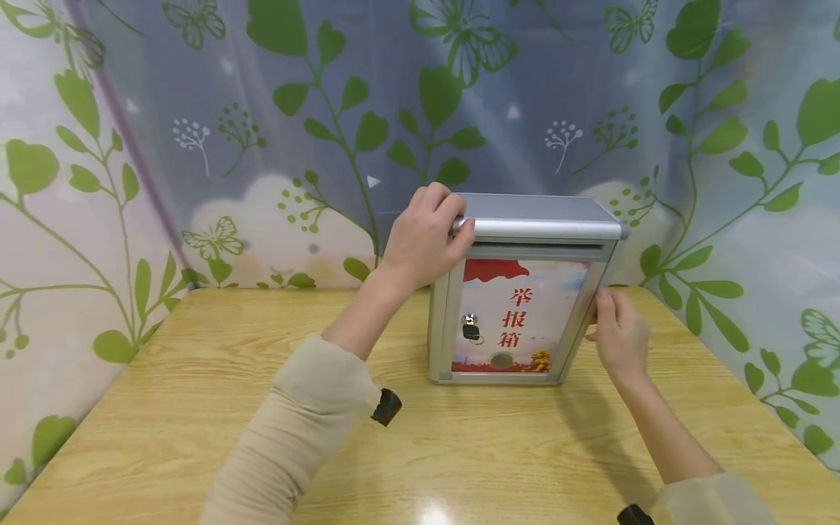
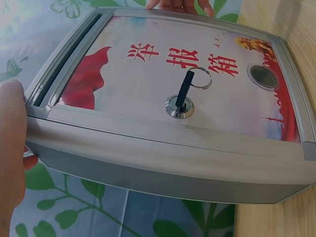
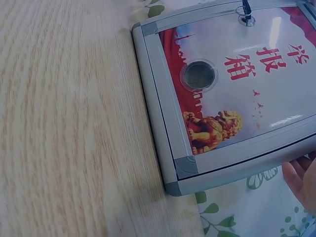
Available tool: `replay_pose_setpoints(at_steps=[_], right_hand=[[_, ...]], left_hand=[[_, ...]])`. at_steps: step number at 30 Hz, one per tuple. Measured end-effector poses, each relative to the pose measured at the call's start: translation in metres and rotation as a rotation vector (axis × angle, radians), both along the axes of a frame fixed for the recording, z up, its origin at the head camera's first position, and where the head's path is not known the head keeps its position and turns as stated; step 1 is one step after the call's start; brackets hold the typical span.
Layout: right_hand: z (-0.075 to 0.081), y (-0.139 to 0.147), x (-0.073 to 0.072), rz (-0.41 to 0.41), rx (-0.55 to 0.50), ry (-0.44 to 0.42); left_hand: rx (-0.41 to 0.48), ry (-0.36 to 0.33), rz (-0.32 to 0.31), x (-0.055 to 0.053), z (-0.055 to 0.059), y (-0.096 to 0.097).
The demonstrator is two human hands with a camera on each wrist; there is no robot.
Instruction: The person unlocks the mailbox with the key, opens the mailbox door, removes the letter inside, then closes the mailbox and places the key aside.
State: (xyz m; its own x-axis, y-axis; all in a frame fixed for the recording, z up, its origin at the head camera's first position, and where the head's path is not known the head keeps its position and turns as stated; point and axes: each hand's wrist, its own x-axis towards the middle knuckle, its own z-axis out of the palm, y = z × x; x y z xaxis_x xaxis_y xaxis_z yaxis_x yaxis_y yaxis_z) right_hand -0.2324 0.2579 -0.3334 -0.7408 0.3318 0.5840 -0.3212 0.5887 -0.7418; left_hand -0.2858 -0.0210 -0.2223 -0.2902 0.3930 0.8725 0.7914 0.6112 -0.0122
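A grey metal-framed report box (image 1: 558, 306) with red Chinese lettering stands upright on the wooden table, slot and sloped lid on top. My left hand (image 1: 423, 240) grips its upper left corner, fingers over the lid and thumb at the front edge. At the box's right side, my right hand (image 1: 622, 341) rests its fingers against the side wall; their tips also show past the far edge in the left wrist view. A black key (image 2: 184, 90) with a ring sits in the round lock (image 2: 179, 106) on the front panel. Low on the panel is a round window (image 3: 199, 75).
The wood-grain table (image 1: 197, 408) extends around the box. Behind it hangs a curtain (image 1: 262, 182) printed with green leaves and butterflies. Black straps (image 1: 386, 407) show near both beige sleeves.
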Motion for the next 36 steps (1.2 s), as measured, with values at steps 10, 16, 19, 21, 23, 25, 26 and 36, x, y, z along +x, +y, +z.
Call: replay_pose_setpoints(at_steps=[10, 16, 19, 21, 23, 25, 26, 36], right_hand=[[0.002, -0.006, -0.001, 0.094, 0.033, -0.07], [0.004, -0.008, 0.001, 0.175, 0.07, -0.1], [0.004, -0.009, 0.0, 0.2, 0.074, -0.112], [0.004, -0.009, 0.0, 0.21, 0.085, -0.116], [0.005, -0.01, -0.002, 0.219, 0.099, -0.118], [0.005, -0.011, -0.003, 0.23, 0.107, -0.12], [0.006, -0.012, -0.003, 0.236, 0.113, -0.123], [0.016, -0.032, 0.003, 0.262, 0.111, -0.16]], left_hand=[[0.014, -0.009, -0.01, -0.002, 0.0, -0.012], [0.041, -0.016, -0.007, -0.001, -0.001, -0.019], [0.046, -0.006, -0.008, 0.0, -0.002, -0.022], [0.047, 0.001, -0.014, -0.001, -0.001, -0.023], [0.045, 0.004, -0.012, -0.001, -0.001, -0.026], [0.045, 0.001, -0.006, -0.002, -0.001, -0.029], [0.045, -0.004, -0.004, -0.002, -0.001, -0.03], [0.048, -0.023, -0.018, -0.002, 0.0, -0.045]])
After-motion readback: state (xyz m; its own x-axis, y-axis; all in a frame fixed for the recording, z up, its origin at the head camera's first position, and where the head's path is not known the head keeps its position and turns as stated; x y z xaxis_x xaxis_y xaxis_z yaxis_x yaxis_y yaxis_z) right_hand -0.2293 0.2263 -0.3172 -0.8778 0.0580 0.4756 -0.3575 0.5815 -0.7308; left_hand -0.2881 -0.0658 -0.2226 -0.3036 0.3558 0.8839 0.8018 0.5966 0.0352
